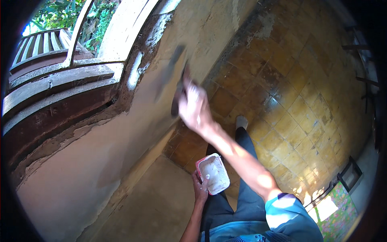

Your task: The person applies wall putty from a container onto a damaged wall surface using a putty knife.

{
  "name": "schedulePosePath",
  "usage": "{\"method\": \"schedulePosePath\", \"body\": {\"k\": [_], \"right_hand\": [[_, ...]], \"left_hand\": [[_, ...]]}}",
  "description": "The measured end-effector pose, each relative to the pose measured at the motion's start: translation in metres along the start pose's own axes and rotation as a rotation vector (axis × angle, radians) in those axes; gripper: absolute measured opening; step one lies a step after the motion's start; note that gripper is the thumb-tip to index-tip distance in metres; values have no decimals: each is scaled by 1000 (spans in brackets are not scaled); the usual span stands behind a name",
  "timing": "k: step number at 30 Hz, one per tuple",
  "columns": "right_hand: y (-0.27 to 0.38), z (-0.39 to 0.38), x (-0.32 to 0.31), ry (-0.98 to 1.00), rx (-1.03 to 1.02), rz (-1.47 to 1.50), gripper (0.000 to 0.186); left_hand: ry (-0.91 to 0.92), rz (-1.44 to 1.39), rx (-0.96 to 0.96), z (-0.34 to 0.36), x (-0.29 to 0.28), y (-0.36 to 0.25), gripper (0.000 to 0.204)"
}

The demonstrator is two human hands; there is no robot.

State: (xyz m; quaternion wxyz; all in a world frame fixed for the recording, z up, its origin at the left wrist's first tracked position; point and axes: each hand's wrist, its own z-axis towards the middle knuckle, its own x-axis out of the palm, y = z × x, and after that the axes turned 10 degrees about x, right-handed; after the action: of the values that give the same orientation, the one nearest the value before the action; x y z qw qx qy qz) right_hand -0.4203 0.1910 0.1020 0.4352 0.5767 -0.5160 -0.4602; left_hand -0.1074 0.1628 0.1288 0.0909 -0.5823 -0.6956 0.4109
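Observation:
My right hand [194, 105] is raised beside the beige plastered wall [80, 163], closed round a dark, flat-bladed scraper [176, 107] that is slightly blurred. A blurred dark shadow lies on the wall beside it. Above and left of it is the weathered window frame [60, 97], with white patches of filler [135, 72] along its cracked edge. Down near my thighs, my left hand [200, 186] grips a small white plastic tub [213, 169] with a red side, holding white paste.
Greenery [94, 36] shows outside the window. Below are yellow-brown floor tiles [290, 133] and my socked foot [241, 122]. A colourful flowered mattress or cloth [342, 213] and a dark frame [350, 173] stand at the lower right; dark wooden pieces [365, 80] line the right edge.

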Motion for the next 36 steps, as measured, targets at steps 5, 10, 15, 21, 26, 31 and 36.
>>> {"method": "schedulePosePath", "body": {"k": [5, 10, 15, 21, 26, 31, 36], "right_hand": [[-8, 24, 11, 37, -167, -43, 72], [7, -34, 5, 221, 50, 74, 22], [-8, 85, -52, -13, -83, -6, 30], [-17, -20, 15, 156, -98, -42, 77], [-4, 42, -22, 22, -55, -46, 54], [-11, 5, 23, 44, -78, -1, 68], [-4, 4, -7, 65, 15, 57, 48]], "left_hand": [[23, -8, 34, 1, 4, 11, 60], [-27, -5, -12, -1, -3, -3, 60], [28, -21, 24, 0, 10, -4, 59], [1, 9, 2, -2, 2, 1, 59], [4, 16, 0, -3, 5, -3, 59], [-6, 11, -34, -2, 12, -8, 59], [-10, 10, -16, -9, 7, -21, 58]]}}
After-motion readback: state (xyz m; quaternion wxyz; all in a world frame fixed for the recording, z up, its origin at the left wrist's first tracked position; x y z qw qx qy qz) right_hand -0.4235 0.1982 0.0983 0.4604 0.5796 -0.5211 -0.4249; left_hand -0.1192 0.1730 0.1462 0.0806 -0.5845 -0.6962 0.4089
